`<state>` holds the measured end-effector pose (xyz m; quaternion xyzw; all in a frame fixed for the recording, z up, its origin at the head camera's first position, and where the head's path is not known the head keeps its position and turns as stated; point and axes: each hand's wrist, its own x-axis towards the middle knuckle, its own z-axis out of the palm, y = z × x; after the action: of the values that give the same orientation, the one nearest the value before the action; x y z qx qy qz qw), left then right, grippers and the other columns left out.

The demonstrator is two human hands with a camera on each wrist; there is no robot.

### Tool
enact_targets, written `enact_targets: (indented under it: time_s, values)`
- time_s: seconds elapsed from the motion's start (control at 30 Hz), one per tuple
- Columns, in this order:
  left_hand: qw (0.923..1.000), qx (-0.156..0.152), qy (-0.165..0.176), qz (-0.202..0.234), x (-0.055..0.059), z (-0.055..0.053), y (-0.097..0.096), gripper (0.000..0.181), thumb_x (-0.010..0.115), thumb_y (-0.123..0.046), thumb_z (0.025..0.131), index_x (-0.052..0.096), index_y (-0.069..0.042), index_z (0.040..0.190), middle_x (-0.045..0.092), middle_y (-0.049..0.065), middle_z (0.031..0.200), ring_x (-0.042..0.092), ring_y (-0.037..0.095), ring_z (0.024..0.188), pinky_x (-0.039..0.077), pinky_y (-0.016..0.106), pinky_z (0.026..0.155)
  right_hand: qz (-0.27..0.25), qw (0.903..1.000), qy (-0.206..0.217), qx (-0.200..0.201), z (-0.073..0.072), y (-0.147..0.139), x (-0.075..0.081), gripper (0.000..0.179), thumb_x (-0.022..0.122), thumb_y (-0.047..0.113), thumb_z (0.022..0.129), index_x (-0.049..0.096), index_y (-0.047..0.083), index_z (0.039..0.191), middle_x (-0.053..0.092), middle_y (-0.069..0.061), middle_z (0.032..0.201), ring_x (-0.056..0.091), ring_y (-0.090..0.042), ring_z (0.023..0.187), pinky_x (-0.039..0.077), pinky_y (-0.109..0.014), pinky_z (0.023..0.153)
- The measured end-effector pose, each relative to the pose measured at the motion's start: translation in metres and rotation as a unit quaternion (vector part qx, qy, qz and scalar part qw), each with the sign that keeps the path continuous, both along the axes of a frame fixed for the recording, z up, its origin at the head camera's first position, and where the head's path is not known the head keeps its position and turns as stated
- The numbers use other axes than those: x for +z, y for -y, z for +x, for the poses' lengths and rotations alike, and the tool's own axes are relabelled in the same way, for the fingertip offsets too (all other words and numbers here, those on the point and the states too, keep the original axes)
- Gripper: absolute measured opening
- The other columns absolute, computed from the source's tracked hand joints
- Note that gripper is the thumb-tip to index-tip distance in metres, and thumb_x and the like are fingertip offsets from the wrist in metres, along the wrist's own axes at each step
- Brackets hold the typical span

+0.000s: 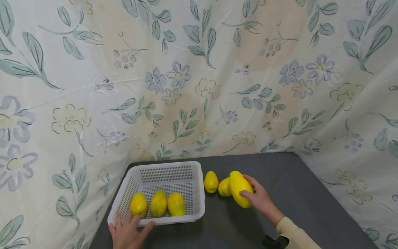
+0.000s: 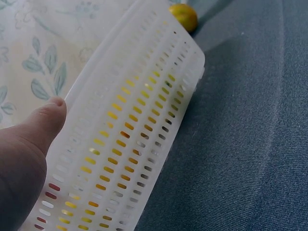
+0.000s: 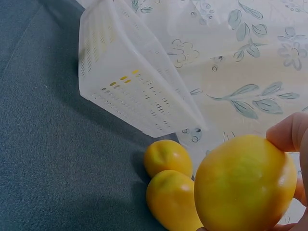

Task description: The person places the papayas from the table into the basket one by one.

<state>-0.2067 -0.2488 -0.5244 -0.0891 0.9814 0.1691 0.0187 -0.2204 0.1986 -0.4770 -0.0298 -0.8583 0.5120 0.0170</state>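
Note:
My right hand [image 1: 259,197] holds a large yellow mango [image 1: 238,188], thumb on its near side and fingers around the far side. In the right wrist view this mango [image 3: 245,185] is close to the camera, above two other mangoes. Those two, one mango [image 1: 211,182] beside the basket and another mango [image 1: 224,187] partly hidden by the held one, rest on the table. My left hand [image 1: 129,231] rests at the near left rim of a white plastic basket [image 1: 200,193], fingers spread. Its thumb [image 2: 45,120] lies along the rim. Inside sit three mangoes [image 1: 159,204] in a row near the front wall.
The dark grey table [image 1: 280,169] runs on to the right of the basket. Behind and on both sides hangs a floral cloth [image 1: 208,121]. The basket's slotted walls [image 2: 130,139] stand well above the table surface.

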Motion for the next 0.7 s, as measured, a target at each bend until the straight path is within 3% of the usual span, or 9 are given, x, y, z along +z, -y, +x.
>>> enact_targets:
  time_s: [0.7]
  values:
    - [1.0000,-0.009,-0.001,0.002,-0.0027,0.0009,0.0089,0.105,0.051,-0.098,0.065,0.071,-0.009,0.116,0.044,0.036,0.147,0.008,0.071,0.142,-0.002,0.085,0.111,0.010,0.9997,0.013,-0.020,0.0090,0.0086,-0.0029,0.068,0.067,0.026,0.095,0.038,0.010,0.155,0.047,-0.023,0.151,0.057,-0.030,0.112,0.055,-0.037,0.084]
